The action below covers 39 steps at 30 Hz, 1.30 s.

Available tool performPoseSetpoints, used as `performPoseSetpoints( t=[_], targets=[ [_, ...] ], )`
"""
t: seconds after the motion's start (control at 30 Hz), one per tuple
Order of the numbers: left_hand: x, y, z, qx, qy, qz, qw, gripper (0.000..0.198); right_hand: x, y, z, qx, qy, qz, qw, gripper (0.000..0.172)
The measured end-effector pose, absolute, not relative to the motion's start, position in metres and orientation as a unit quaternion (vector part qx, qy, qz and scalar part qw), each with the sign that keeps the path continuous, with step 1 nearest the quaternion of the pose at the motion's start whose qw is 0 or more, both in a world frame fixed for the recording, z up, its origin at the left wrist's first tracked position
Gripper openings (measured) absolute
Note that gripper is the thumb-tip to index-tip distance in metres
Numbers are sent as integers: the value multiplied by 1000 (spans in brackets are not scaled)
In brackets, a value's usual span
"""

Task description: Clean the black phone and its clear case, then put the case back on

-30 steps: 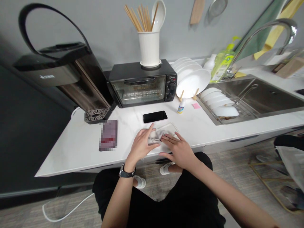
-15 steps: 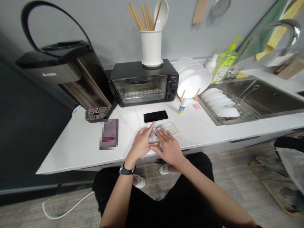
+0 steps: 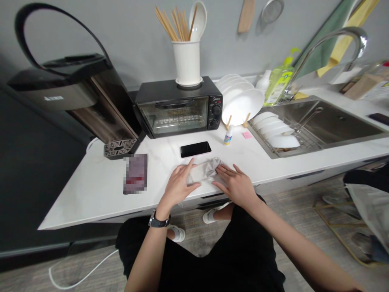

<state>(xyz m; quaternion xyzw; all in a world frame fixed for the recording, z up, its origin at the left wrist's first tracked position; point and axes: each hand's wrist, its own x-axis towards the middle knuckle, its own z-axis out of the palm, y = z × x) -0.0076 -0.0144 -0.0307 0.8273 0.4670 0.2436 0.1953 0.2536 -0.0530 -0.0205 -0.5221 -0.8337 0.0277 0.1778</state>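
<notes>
A grey cloth lies crumpled over a clear phone case near the front edge of the white counter. My left hand rests on the cloth's left end with fingers stretched out, a watch on its wrist. My right hand lies flat with fingers spread at the cloth's right end, pressing down there. A black phone lies face up just behind the cloth.
A black toaster oven with a white utensil holder on top stands at the back. A water dispenser is at left. White plates, a small bottle, a dish rack and sink are at right. A blurred dark object lies left.
My right hand slid from the cloth's middle to its right end. The cloth now covers the clear case. The view shifted slightly.
</notes>
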Motion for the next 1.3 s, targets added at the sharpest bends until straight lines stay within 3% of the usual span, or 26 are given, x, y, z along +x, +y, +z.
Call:
performPoseSetpoints(
  t=[0.17,0.33,0.63,0.83,1.03,1.2,1.3],
  targets=[
    [-7,-12,-29,832,455,245,200,104,232,-49,-37,-559,-801,14,214,77],
    [-9,-9,-31,835,451,246,197,102,186,-42,-43,-555,-795,35,242,86],
    [-8,-12,-32,823,477,242,193,100,188,-52,-23,-402,-875,115,242,70],
    [-9,-14,-32,827,464,249,199,108,236,-47,-13,-429,-878,86,197,50],
    [-8,-12,-31,833,457,241,196,111,259,-41,-28,-509,-840,1,186,57],
    [-9,-8,-33,831,454,251,201,109,207,-36,-43,-528,-815,22,239,80],
    [-10,-6,-35,828,465,244,197,105,173,-44,-43,-493,-831,51,251,83]
  ],
)
